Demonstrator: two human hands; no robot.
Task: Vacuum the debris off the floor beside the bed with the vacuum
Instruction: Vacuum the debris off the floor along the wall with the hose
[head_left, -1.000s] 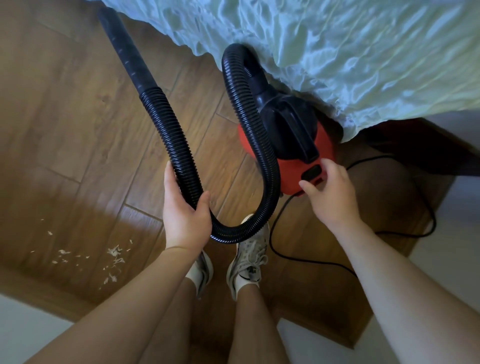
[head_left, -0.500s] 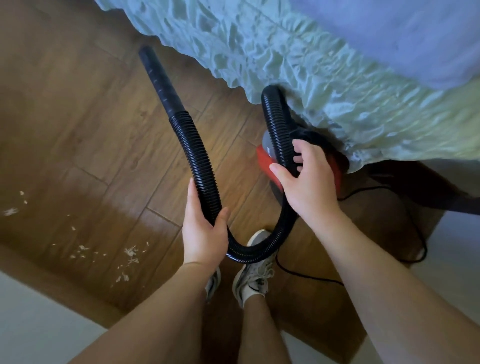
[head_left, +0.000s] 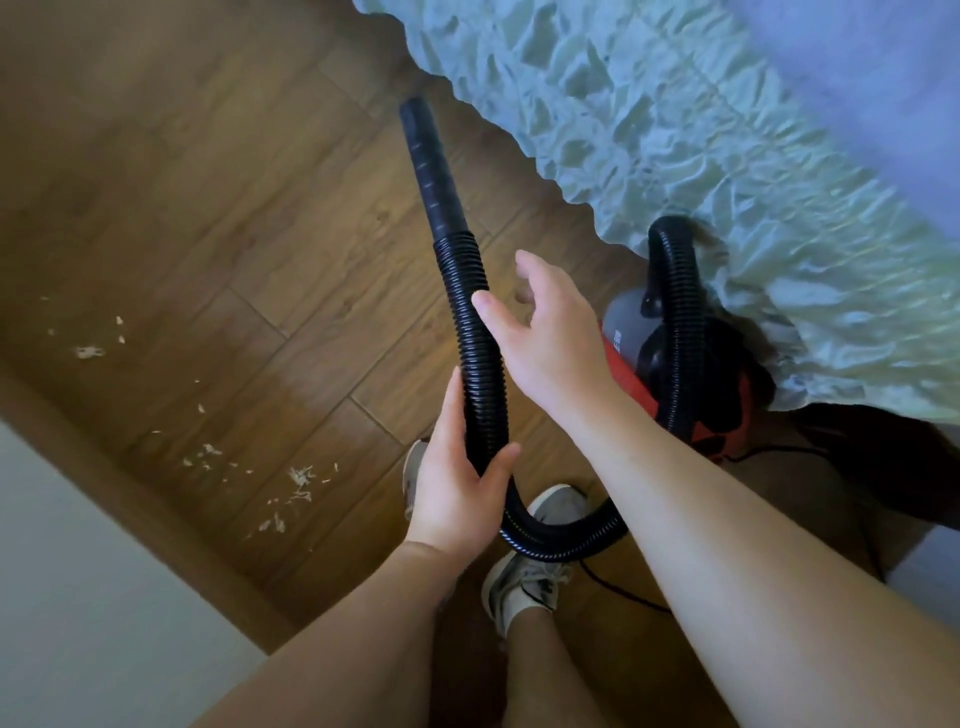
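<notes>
The left hand (head_left: 457, 493) grips the black hose (head_left: 467, 312) at lower centre, nozzle pointing to upper centre. The right hand (head_left: 550, 332) is open wide, just beside the hose. The red vacuum (head_left: 631, 358) sits right of centre against the bed (head_left: 675, 130). Debris (head_left: 298, 480) lies on the floor (head_left: 208, 234), lower left.

Ribbed black plastic hose (head_left: 475, 332), glossy wood floor (head_left: 208, 208).

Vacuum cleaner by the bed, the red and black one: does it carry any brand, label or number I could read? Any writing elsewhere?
White print on the red and black canister vacuum: present, too blurred to read.
Black ribbed hose, pale green ruffled bed cover, white sneakers: no writing visible.
</notes>
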